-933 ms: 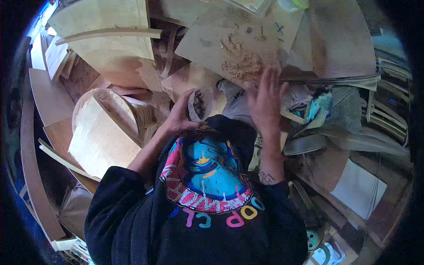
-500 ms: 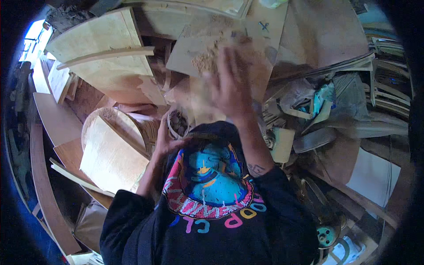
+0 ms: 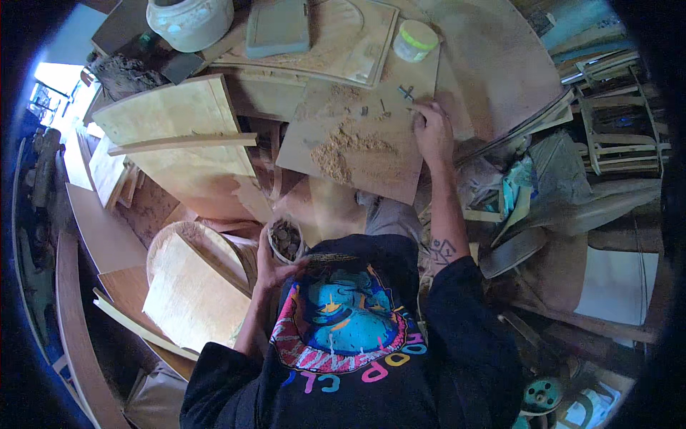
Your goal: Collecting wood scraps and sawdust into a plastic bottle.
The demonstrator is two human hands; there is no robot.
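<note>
My left hand [image 3: 269,266] is closed around a small pale tub [image 3: 300,252] close to my shirt. Dark, flat pieces [image 3: 284,239] fill the tub; I cannot make out their exact kind. My right hand [image 3: 434,136] is over the right side of a thin wooden board [image 3: 393,175], its fingers curled together. Whether anything is pinched in them is hidden. Just beyond those fingertips lies a small dark cross-shaped piece [image 3: 406,92]. Wood shavings and sawdust [image 3: 339,154] are heaped on the board's left half, with a few small dark bits [image 3: 364,111] behind them.
At the back stand a jar with a yellow-green rim [image 3: 416,41], a grey rectangular box [image 3: 279,28] and a white bucket [image 3: 189,25]. A curved plywood panel [image 3: 168,118] with a strip across it leans at the left. Round wooden pieces [image 3: 193,279] lie beside my left forearm.
My right hand has moved right from above the sawdust, and its outstretched fingers have curled. The left hand still holds the tub. The view has shifted, showing more of the back.
</note>
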